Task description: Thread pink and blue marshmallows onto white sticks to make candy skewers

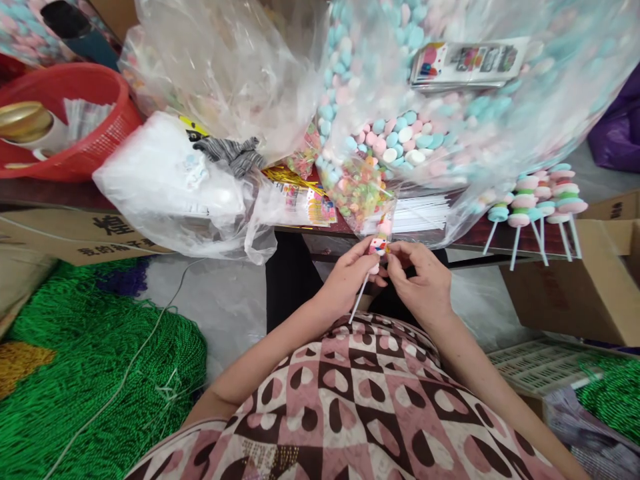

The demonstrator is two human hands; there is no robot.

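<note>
Close to the table edge, my left hand point(349, 275) is closed around a marshmallow skewer point(384, 225). A printed label point(379, 247) wraps its middle, and its white stick point(359, 300) points down toward my lap. My right hand point(424, 280) is beside it, thumb and forefinger pinched at the label's right side. A small yellowish bit shows there, but what the fingertips hold is too small to make out. Just beyond my hands lie a clear bag of gummy candies point(356, 190) and a stack of white sticks point(420, 212).
Finished-looking marshmallow skewers point(525, 200) rest at the table's right edge. A large bag of pastel marshmallows point(400, 137) bears a stack of labels point(470, 61). Leftward are gold twist ties point(290, 179), a white plastic bag point(165, 180), a red basket point(107, 113) and green strands point(115, 347).
</note>
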